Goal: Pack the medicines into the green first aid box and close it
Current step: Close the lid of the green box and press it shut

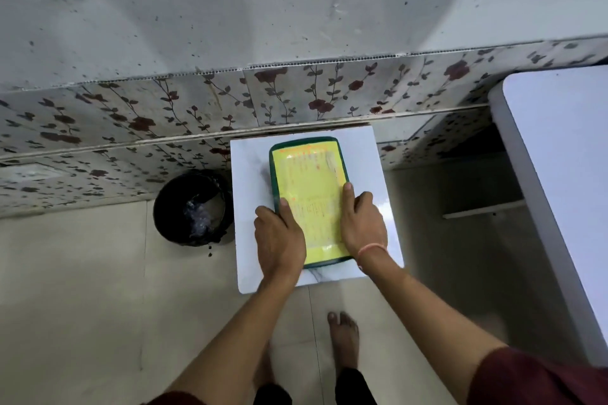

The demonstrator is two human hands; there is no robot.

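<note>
Now, box: the green first aid box [309, 174] lies flat with its lid down, yellow printed label facing up, at the centre of a small white table [378, 174].
Left hand: the left hand [279, 237] clasps the box's near left edge, thumb laid on the label, fingers curled over the green rim.
Right hand: the right hand [362, 220] grips the near right edge the same way, thumb flat on the label; a pink thread [371, 250] circles its wrist.
Medicines: none visible outside the box.
Bin: a black bin [192, 207] stands on the floor just left of the table.
Foot: a bare foot [343, 339] stands below the table's near edge.
</note>
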